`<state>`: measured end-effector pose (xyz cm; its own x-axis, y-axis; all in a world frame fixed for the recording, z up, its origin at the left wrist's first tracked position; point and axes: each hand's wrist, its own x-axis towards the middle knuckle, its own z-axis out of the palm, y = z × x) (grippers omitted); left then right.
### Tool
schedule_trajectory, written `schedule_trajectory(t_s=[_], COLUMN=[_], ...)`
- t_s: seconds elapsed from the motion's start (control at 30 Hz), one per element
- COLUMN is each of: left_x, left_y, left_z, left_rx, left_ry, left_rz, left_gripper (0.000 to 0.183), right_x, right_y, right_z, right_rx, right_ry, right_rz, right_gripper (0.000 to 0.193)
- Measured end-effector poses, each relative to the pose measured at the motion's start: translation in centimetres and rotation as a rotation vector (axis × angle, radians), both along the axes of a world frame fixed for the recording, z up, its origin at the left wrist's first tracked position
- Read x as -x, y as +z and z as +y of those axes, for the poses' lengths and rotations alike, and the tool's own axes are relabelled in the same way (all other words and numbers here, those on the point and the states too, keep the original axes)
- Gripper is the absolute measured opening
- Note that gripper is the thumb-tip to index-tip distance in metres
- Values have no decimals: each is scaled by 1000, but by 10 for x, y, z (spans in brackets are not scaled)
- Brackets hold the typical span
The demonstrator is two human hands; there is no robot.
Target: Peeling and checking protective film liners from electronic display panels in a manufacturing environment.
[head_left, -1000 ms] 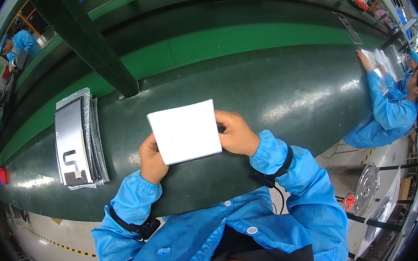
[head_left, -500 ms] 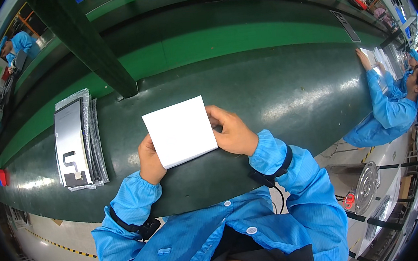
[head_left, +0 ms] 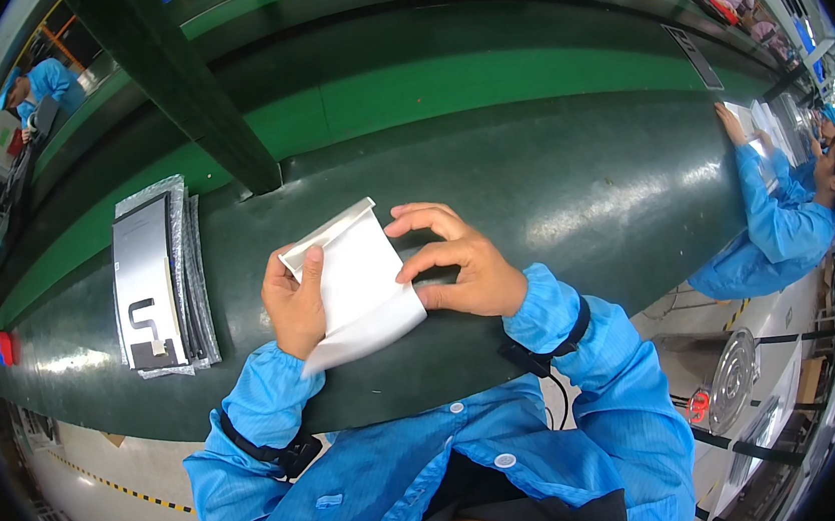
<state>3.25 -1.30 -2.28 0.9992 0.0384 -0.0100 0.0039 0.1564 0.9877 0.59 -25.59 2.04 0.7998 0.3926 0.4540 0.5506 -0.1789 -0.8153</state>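
The left hand (head_left: 294, 300) clamps the folded white sheet (head_left: 360, 286) above the green bench (head_left: 551, 187); the right hand (head_left: 476, 273) spreads its fingers at the right edge, pinch undeterminable, and light, even tension should limit curling.

Factory workshop: green workbench (head_left: 551, 187), co-worker (head_left: 818, 184) in blue smock (head_left: 740, 265), apparently striped floor tape (head_left: 149, 500).

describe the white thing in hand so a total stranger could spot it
Find the long dark green table, then its near side. There, between the left hand and the right hand, is the white sheet, its far edge folded over. Unlike the silver-and-white panel lying to the left, it is held and shows no dark markings.
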Motion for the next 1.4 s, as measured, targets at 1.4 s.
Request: schedule_trajectory(t_s=[1.4], left_x=[22], left_y=[13], left_z=[24], left_rx=[-581], left_ry=[-157], left_rz=[-882], left_gripper=[39], right_x=[-1], right_y=[-33], right_z=[9], right_rx=[198], right_ry=[-261], right_rz=[67], right_gripper=[39])
